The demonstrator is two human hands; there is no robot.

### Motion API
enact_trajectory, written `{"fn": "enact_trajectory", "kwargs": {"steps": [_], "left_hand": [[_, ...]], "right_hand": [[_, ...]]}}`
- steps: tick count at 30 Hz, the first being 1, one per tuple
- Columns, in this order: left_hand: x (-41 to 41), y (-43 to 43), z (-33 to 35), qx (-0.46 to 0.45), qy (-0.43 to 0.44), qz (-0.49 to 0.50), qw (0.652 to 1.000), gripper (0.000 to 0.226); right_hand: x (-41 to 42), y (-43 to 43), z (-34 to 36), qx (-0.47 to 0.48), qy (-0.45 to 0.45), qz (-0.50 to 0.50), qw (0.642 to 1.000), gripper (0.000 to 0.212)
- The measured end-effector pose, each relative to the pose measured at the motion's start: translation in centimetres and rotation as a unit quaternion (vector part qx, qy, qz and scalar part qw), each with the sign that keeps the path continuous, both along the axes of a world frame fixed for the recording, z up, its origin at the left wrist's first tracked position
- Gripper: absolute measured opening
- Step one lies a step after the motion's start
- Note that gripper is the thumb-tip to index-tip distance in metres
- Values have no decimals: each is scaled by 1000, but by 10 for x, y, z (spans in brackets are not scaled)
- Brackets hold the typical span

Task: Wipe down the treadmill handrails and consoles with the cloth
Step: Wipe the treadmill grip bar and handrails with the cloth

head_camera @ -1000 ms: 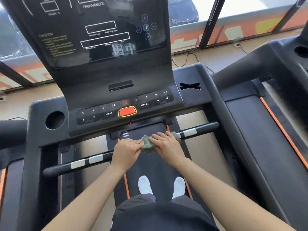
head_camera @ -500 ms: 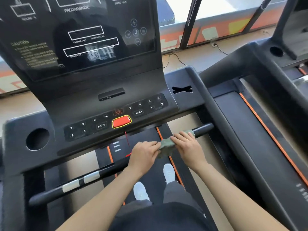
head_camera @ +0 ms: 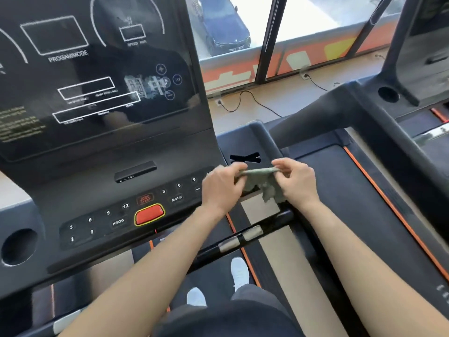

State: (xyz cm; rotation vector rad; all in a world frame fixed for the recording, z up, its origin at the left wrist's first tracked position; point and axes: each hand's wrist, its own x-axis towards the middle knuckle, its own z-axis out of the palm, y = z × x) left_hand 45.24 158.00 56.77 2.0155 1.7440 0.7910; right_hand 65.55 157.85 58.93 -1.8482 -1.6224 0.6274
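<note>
Lifted with the cloth [head_camera: 261, 180], left hand [head_camera: 220, 188] hides some console keys [head_camera: 176, 198].

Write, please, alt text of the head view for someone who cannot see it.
A person's left hand and right hand pinch a grey-green cloth between them above the right end of a treadmill console; the black handrail lies below.

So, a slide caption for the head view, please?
Left hand and right hand pinch a green cloth by the treadmill console.
</note>
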Motion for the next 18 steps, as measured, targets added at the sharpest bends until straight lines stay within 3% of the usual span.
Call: {"fn": "enact_trajectory", "kwargs": {"steps": [3,5,9,13,18], "left_hand": [[1,18,-8,37,106,35,993,38],[-1,12,-18,79,134,34,987,32],[-3,-13,-39,107,173,-17,979,31],[-4,-27,-54,84,228,-32,970,41],[-5,-29,-55,100,209,-17,973,36]], "right_hand": [[1,19,-11,52,-118,30,991,47],[-4,15,-33,71,-158,113,978,50],[-12,-7,-74,-2,-241,262,935,56],[-15,-17,-79,2,-247,288,925,56],[-6,-8,-78,37,-263,381,886,53]]}}
